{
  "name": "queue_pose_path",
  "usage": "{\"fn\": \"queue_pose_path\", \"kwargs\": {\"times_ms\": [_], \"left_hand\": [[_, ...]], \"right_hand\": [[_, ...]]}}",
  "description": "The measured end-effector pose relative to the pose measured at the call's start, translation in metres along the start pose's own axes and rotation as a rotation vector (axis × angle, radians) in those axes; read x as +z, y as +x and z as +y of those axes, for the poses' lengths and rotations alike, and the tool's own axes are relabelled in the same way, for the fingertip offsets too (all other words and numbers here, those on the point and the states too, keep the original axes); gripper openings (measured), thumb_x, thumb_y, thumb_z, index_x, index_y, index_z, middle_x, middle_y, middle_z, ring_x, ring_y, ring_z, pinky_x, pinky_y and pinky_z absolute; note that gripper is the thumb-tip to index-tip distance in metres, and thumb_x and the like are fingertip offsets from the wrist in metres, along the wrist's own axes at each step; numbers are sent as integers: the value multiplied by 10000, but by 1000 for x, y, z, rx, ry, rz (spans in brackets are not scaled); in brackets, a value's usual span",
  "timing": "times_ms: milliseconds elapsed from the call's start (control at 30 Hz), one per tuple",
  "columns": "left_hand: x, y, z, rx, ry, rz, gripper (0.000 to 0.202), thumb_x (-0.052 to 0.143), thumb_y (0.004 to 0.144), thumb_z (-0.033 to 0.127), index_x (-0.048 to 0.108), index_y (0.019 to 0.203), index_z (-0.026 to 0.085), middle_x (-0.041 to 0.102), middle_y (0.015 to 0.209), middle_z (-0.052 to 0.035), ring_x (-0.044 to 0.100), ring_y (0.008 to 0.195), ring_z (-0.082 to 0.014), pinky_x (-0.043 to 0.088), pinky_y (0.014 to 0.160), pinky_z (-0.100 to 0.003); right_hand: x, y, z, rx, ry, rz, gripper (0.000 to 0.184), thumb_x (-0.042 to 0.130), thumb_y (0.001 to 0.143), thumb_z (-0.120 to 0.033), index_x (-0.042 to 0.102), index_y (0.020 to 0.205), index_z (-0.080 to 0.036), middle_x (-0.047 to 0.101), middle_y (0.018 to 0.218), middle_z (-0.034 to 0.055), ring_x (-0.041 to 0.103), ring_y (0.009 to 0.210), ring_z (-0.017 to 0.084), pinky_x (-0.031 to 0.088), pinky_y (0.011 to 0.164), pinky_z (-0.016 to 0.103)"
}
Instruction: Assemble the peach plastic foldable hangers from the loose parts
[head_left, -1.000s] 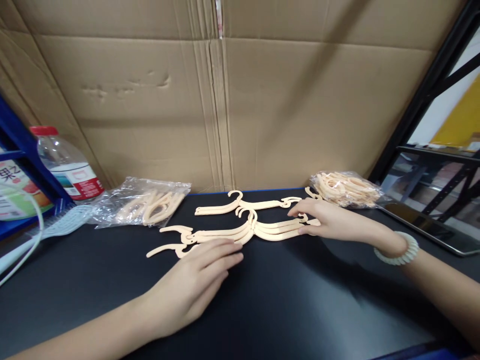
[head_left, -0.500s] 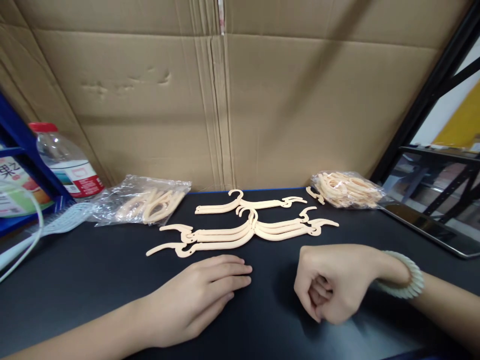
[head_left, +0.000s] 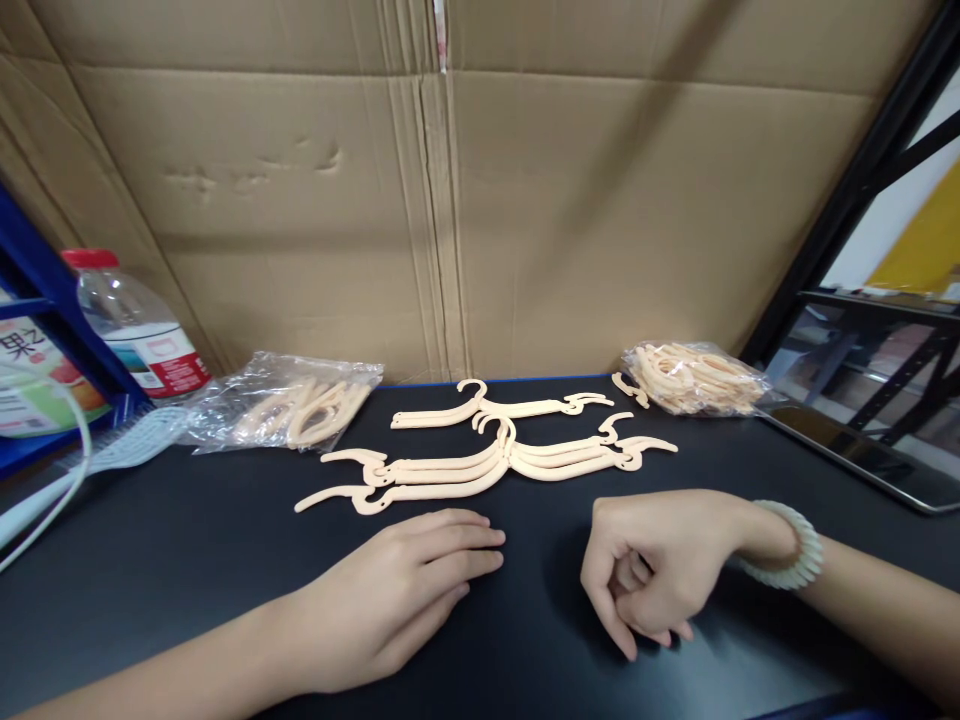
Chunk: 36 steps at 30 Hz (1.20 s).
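Observation:
My left hand [head_left: 409,595] lies flat on the black tabletop, its fingers stretched to the right, with nothing held. To the right, my right hand [head_left: 660,570] is bent down at the wrist over the table. Its fingers curl loosely and stand apart, and no object shows in them. Just beyond both hands lie several cream folding hangers [head_left: 450,470], nested together, their hooks meeting in the middle. Behind these sits another hanger [head_left: 442,417] with one arm end folded out. Neither hand touches a hanger.
Clear plastic bags of hanger parts lie at left [head_left: 319,410] and right [head_left: 694,378], with a small loose hanger piece [head_left: 630,390] by the right one. A pale brush [head_left: 142,440], bottle [head_left: 150,335] and blue rack [head_left: 37,260] stand left; a phone-like dark slab [head_left: 862,455] lies right.
My right hand has shifted slightly left, and its fingers have loosened from a tighter curl, the index finger now pointing down. My left hand and the hangers have stayed put.

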<state>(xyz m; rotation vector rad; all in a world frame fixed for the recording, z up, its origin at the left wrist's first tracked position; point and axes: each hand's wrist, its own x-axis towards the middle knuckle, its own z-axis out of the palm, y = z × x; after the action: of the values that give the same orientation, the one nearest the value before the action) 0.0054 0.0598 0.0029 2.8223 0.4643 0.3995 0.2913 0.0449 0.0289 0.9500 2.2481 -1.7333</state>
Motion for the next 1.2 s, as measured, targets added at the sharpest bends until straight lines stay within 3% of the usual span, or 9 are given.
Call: {"fn": "queue_pose_path", "kwargs": {"times_ms": [167, 267, 400, 533, 800, 1200], "left_hand": [[2, 0, -1, 2, -22, -1, 421, 387, 910, 96, 534, 1274, 250, 588, 1313, -43, 509, 1246, -197, 441, 1057, -355], [-1, 0, -1, -2, -41, 28, 329, 396, 902, 67, 579, 1130, 218, 641, 1209, -58, 546, 1191, -185, 455, 1023, -324], [0, 0, -2, 2, -65, 152, 229, 396, 855, 30, 558, 900, 184, 659, 929, -59, 616, 904, -170, 509, 789, -273], [5, -3, -5, -10, -29, 208, 186, 397, 830, 32, 504, 826, 185, 571, 736, -19, 533, 669, -140, 432, 604, -242], [3, -3, -6, 26, -21, 209, 238, 337, 845, 9, 464, 768, 194, 558, 685, -6, 511, 643, -137, 396, 592, -233], [3, -1, -1, 0, -60, 220, 219, 438, 846, 29, 570, 938, 177, 635, 819, -45, 578, 738, -151, 460, 664, -245]], "right_hand": [[-3, 1, 3, -28, 27, -27, 230, 470, 756, -75, 680, 839, -117, 573, 602, -40, 558, 453, 43, 433, 492, 131], [-4, 2, 5, -32, 39, -32, 183, 511, 793, -112, 679, 864, -114, 580, 610, -36, 566, 460, 44, 437, 500, 132], [-5, 5, 11, -57, 81, -44, 142, 575, 806, -170, 680, 873, -102, 595, 608, -24, 574, 448, 51, 447, 484, 132], [-6, 7, 15, -77, 102, -47, 139, 596, 816, -185, 679, 877, -91, 599, 605, -15, 574, 442, 50, 440, 466, 124], [-9, 7, 16, -105, 131, -68, 125, 623, 824, -199, 674, 867, -93, 609, 628, -11, 585, 454, 47, 439, 478, 125], [-8, 7, 15, -99, 142, -80, 132, 628, 830, -212, 668, 876, -95, 609, 639, -11, 583, 454, 46, 431, 476, 128]]}}
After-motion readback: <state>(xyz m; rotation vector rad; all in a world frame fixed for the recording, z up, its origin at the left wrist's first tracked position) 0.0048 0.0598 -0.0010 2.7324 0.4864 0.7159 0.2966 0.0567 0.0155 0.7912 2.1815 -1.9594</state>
